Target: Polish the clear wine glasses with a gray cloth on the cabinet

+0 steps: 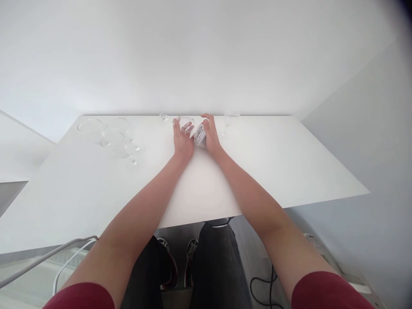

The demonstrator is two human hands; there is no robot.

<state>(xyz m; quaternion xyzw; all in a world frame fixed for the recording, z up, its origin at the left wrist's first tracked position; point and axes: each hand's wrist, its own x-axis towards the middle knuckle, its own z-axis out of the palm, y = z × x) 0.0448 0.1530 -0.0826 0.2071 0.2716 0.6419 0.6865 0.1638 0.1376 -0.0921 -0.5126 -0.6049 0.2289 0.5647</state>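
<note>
Near the table's back edge, my left hand [184, 139] is closed around a clear wine glass [186, 123]. The glass lies sideways in the hand, its rim toward the right and its foot out to the left. My right hand [211, 135] grips a bunched pale grey-white cloth [200, 135] just right of the rim. Thumb and fingers of the right hand curve around the cloth. Whether the cloth touches the glass I cannot tell.
Several clear stemmed glasses [112, 139] stand on the left of the white table [257, 159]. Another clear glass [227, 121] stands right of my hands by the wall. Grey and white cables [54, 257] run at the lower left; a black cable [262, 281] lies on the floor.
</note>
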